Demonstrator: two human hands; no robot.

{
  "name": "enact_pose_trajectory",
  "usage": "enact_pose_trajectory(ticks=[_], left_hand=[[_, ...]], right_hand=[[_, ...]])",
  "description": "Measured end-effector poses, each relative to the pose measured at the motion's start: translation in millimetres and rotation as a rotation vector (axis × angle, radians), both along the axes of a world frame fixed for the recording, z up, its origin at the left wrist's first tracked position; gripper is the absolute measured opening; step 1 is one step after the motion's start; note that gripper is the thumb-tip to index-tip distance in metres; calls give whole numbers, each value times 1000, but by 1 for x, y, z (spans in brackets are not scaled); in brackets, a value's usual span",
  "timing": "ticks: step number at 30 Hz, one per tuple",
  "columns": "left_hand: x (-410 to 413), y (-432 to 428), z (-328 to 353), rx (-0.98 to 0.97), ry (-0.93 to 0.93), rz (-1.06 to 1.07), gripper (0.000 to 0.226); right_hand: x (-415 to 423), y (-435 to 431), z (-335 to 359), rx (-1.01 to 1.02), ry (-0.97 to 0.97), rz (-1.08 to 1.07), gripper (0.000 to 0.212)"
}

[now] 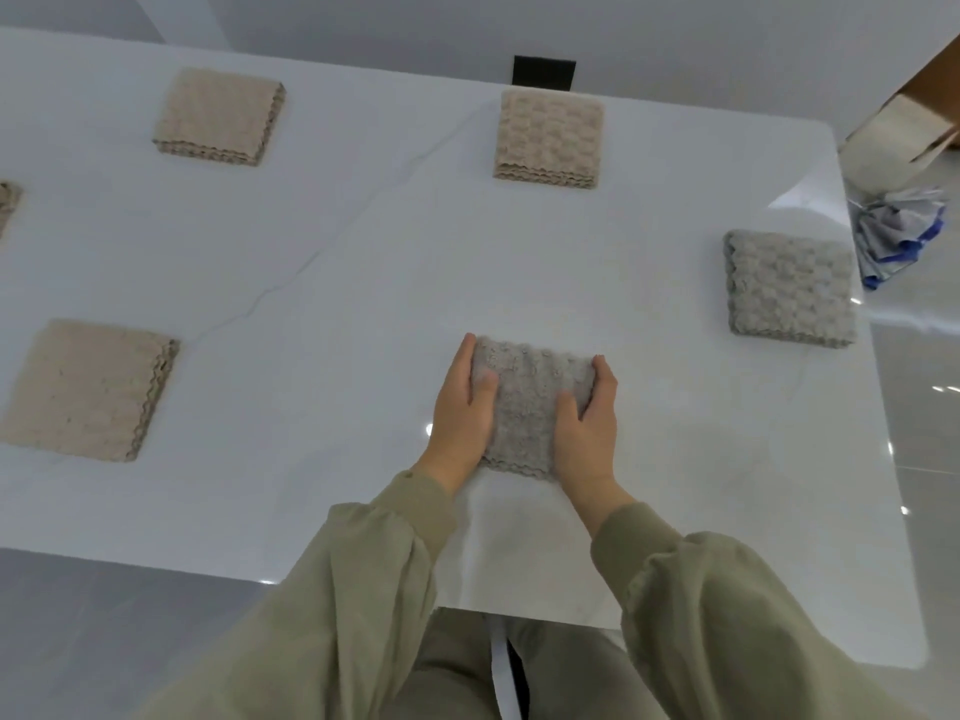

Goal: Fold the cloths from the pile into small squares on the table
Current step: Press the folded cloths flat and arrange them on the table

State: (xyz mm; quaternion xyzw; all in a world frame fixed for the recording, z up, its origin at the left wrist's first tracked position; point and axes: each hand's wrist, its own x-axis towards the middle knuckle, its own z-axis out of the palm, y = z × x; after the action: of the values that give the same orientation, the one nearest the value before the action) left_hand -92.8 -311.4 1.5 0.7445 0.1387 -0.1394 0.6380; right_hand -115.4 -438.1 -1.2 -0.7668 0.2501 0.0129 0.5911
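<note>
The left hand (462,407) and right hand (587,423) clasp the cloth (530,402) (grey, folded small) on the table (363,283), thumbs on top, fingers curled round its sides

a beige cloth (6,205) is cut off at my left edge. the grey cloth (530,402) hides part of the fingers of the left hand (460,407) and right hand (587,423). the desk (363,252) half hides a dark block (544,70) i can't identify.

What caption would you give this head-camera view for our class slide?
Left hand and right hand hold a folded grey cloth by its sides on the white table, finished squares around it.
</note>
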Motion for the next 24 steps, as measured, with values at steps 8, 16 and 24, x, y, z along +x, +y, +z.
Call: enact_pose_trajectory(ticks=[8, 16, 24], left_hand=[[-58, -15, -11, 91, -87, 616, 46], [-67, -102, -24, -60, -151, 1131, 59], [-29, -121, -28, -40, -173, 1271, 70]], right_hand=[[36, -74, 12, -126, -18, 377, 38], [122, -43, 17, -112, 10, 1002, 35], [119, -21, 8, -64, 20, 1151, 32]])
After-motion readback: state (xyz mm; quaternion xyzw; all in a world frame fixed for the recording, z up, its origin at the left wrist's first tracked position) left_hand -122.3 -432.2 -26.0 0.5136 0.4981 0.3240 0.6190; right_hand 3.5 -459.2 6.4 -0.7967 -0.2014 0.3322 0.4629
